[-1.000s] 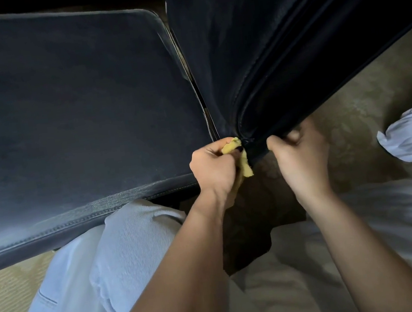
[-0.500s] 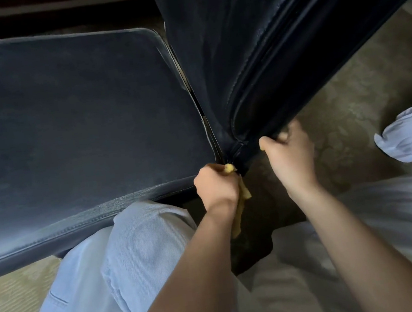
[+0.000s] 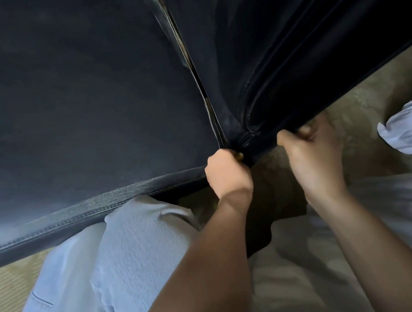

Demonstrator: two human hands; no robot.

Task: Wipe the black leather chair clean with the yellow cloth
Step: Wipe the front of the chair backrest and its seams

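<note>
A: Where is the yellow cloth [image 3: 239,155]?
B: Bunched inside the left hand [image 3: 228,172], which is clenched round it (only a small sliver shows), pressed at the near corner of the black leather chair [image 3: 75,107], where the seat [image 3: 125,145] meets the upright panel [image 3: 289,40].
A: And the right hand [image 3: 314,160]?
B: Just right of it, fingers curled round the panel's lower edge, grasping it. Beige carpet [image 3: 374,91] lies beneath, and a knee [image 3: 138,243] in pale jeans is at the seat's near edge.
</note>
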